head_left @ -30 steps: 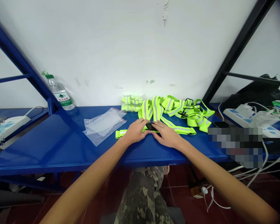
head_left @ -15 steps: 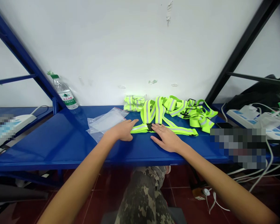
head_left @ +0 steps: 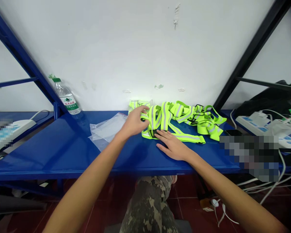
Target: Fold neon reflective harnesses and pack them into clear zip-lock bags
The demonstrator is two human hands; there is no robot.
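Observation:
A fluorescent yellow reflective vest point(head_left: 164, 116) made of straps with grey stripes lies on the blue table. My left hand point(head_left: 135, 121) pinches the left end of its waist strap, which is raised and folded in toward the middle. Spread flat, my right hand point(head_left: 172, 145) presses on the waist strap with its fingertips beside a black buckle point(head_left: 155, 133). More yellow reflective straps point(head_left: 206, 121) lie in a tangled heap to the right. Behind my left hand, a clear bag with folded yellow straps point(head_left: 135, 104) rests near the wall, partly hidden.
Clear plastic zip bags point(head_left: 106, 129) lie left of my left hand. A water bottle point(head_left: 69, 100) leans by the wall at the back left. A dark phone point(head_left: 233, 132) and white power strips point(head_left: 257, 124) are on the right. Blue and black frame posts flank the table point(head_left: 50, 152).
My left hand has moved up and right, taken hold of the waist strap's left end and folded it inward. My right hand has stayed by the buckle.

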